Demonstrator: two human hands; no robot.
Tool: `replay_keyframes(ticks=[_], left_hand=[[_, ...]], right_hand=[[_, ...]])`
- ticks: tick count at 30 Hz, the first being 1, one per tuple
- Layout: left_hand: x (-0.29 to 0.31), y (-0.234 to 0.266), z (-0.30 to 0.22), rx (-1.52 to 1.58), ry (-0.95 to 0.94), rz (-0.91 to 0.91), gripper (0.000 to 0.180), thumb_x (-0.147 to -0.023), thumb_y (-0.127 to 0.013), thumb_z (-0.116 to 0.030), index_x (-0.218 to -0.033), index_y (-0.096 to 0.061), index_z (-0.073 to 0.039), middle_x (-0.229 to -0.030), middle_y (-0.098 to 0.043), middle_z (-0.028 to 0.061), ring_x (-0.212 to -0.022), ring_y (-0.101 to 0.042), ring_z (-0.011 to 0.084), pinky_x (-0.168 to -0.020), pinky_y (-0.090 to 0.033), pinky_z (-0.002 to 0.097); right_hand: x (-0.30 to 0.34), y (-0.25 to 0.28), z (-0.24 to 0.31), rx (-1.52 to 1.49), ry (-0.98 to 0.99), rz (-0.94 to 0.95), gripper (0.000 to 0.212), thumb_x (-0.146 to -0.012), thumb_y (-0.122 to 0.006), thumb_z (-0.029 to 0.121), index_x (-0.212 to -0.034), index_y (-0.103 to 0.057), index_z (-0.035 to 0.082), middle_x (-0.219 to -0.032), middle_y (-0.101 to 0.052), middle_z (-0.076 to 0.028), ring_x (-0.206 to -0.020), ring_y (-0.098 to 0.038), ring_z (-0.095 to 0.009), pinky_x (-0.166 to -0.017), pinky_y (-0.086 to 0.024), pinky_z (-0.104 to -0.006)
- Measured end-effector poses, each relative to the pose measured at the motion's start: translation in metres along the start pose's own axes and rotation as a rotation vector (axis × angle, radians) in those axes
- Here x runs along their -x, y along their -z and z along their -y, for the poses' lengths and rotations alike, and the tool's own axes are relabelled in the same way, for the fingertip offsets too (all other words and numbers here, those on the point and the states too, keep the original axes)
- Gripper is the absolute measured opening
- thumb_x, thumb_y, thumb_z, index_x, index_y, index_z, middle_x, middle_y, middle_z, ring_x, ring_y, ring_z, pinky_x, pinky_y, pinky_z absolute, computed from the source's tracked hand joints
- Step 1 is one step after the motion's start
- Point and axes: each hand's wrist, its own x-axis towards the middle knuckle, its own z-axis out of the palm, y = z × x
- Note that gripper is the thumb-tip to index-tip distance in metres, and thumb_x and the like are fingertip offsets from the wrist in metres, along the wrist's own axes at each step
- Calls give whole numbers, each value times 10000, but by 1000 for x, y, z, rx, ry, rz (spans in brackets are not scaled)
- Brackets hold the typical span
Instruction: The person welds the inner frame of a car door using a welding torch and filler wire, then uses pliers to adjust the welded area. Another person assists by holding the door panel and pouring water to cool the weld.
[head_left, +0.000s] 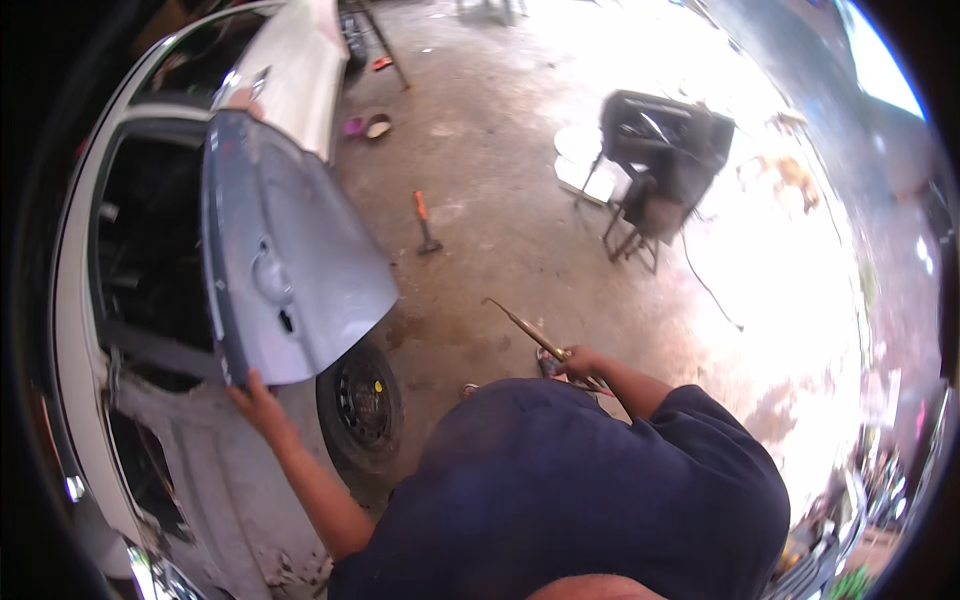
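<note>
A grey-blue car door [320, 230] with a recessed handle stands ajar against the car body [210, 470] on my left. My left hand [260, 408] is closed on the door's near lower corner. In my right hand [583, 365], held out in front of my body, is a brass gas torch [522, 327]. Its thin bent tip points forward and left over the floor, and no flame shows. At the door's far top edge is a blurred skin-toned patch [243, 101], perhaps another person's hand; I cannot make it out.
A wheel [360, 400] stands below the door. An orange-handled hammer [424, 225] lies on the concrete floor, with small bowls [378, 127] farther off. At right stand a black chair-like object [665, 140] and a trailing cable [708, 287].
</note>
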Motion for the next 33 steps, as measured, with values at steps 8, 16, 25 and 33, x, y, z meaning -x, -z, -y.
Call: replay_keyframes(ticks=[8,16,25,33], left_hand=[[-26,8,22,-266,-14,-180,656,-1032,-594,-361,-1497,-431,72,-1486,-522,259,-1289,-584,374,-1082,-462,446],[-76,59,86,-600,52,-328,637,-1063,-568,-434,-1410,-531,100,-1434,-575,291,-1251,-617,423,-1043,-485,467],[-38,49,133,-512,130,-252,793,-942,-752,-389,-1479,-426,94,-1438,-567,281,-1233,-619,453,-1035,-521,479],[132,-180,147,233,647,587,789,-938,-763,-295,-1556,-361,-14,-1360,-566,161,-1149,-608,290,-946,-527,415]], right_hand=[[26,-12,-11,-338,55,-134,419,-803,-882,226,-1107,-664,37,-769,-689,-79,-620,-670,-190,-586,-534,-370],[3,-6,-8,-320,125,-99,441,-803,-872,189,-1158,-660,32,-867,-703,-89,-726,-679,-181,-654,-551,-366],[-34,11,109,13,457,-126,519,-794,-857,248,-1237,-657,67,-1074,-747,-89,-1013,-688,-242,-899,-536,-400],[-72,37,210,168,598,516,559,-817,-840,291,-1290,-653,58,-1239,-720,-159,-1152,-667,-268,-994,-508,-419]])
